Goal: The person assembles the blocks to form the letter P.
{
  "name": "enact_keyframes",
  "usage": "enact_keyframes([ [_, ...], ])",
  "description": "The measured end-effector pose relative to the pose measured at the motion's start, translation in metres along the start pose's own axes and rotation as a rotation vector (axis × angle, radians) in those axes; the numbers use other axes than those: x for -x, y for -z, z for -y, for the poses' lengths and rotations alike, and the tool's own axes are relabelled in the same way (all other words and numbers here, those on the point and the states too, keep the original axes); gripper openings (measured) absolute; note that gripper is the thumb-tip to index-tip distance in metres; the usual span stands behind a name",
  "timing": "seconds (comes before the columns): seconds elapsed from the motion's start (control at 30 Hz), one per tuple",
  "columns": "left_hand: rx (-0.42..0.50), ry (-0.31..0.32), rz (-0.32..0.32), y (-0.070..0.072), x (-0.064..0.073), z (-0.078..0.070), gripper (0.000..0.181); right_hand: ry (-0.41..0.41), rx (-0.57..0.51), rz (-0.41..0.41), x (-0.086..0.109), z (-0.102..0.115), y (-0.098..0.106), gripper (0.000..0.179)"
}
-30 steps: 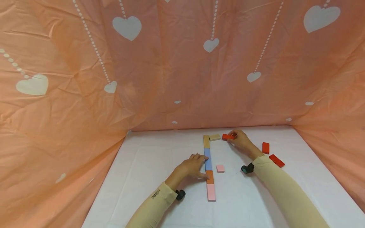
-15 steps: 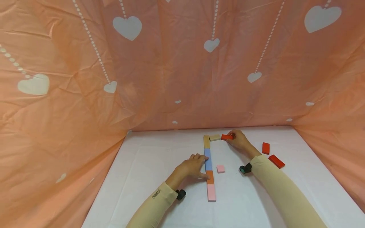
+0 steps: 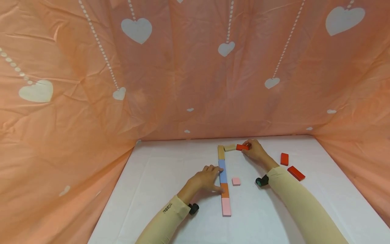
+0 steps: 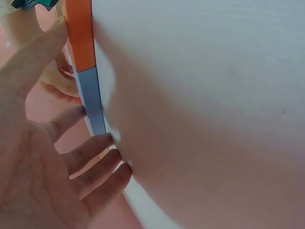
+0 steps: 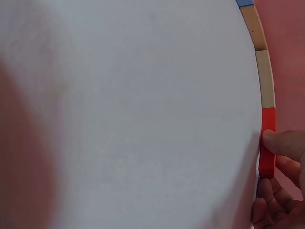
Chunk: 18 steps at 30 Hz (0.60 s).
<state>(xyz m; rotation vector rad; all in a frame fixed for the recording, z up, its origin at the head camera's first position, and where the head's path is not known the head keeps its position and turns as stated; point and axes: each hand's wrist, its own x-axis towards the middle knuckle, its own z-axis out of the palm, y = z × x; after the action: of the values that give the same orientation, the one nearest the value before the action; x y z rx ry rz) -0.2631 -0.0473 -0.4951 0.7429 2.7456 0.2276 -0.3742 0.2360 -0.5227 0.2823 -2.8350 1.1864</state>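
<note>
My right hand (image 3: pixel 255 151) pinches a red block (image 5: pixel 268 143) between thumb and fingers. Its left end meets the pale wooden block (image 3: pixel 230 147), which adjoins the tan wooden block (image 3: pixel 221 152) at the top of a straight column. Below that in the column come a blue stretch (image 3: pixel 222 171), an orange block (image 3: pixel 224 190) and a pink block (image 3: pixel 226 207). My left hand (image 3: pixel 204 179) lies spread along the column's left side, thumb at the orange block and index fingertip on the blue stretch. In the left wrist view its fingers are loosely extended.
A small pink block (image 3: pixel 236 181) lies right of the column. Two loose red blocks, one upright in view (image 3: pixel 284 159) and one slanted (image 3: pixel 296 173), lie beyond my right forearm. The white tabletop (image 3: pixel 158 176) ends at an orange heart-patterned cloth (image 3: pixel 170 84).
My right hand has slid the red block slightly left, closing the small gap to the pale wooden block. The left hand keeps its place.
</note>
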Motion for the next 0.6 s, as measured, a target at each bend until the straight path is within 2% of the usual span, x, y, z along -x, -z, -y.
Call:
enact_keyframes([
  [0.17,-0.005,0.000,0.001,0.001,0.000,0.000,0.091,-0.001,-0.017,0.006,-0.001,-0.002,-0.001,0.032],
  [0.43,-0.011,-0.003,0.002,0.000,-0.001,0.001,0.091,0.008,-0.057,0.038,0.002,-0.011,0.005,0.066],
  [0.6,0.000,-0.011,0.003,0.000,-0.001,0.002,0.091,-0.088,-0.148,0.102,0.013,-0.009,0.021,0.067],
])
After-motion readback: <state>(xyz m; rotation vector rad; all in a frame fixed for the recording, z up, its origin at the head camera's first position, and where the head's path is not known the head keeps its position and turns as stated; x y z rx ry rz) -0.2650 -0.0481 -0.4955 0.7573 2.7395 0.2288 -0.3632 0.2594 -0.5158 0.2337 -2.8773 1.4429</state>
